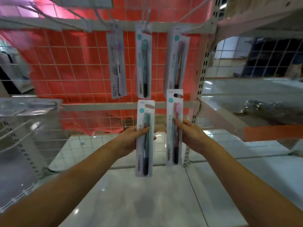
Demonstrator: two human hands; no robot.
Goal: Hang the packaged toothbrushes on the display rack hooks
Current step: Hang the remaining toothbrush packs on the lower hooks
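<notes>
My left hand (131,140) grips a packaged teal toothbrush (145,154) upright by its middle. My right hand (190,135) holds a packaged pink toothbrush (174,112) upright, slightly higher. Both packs are below the rack's hooks and apart from them. Three packs hang from white hooks on the wire grid: a purple toothbrush pack (116,63) at left, a teal toothbrush pack (144,63) in the middle, and a pink toothbrush pack (177,59) at right. The held pink pack's top overlaps the bottom of the hanging pink pack.
The white wire grid (73,71) backs onto an orange cloth. A white upright post (202,76) with slots stands at right, next to metal shelves (246,99). More wire hooks and a flat pack (27,105) stick out at left. Glossy floor tiles lie below.
</notes>
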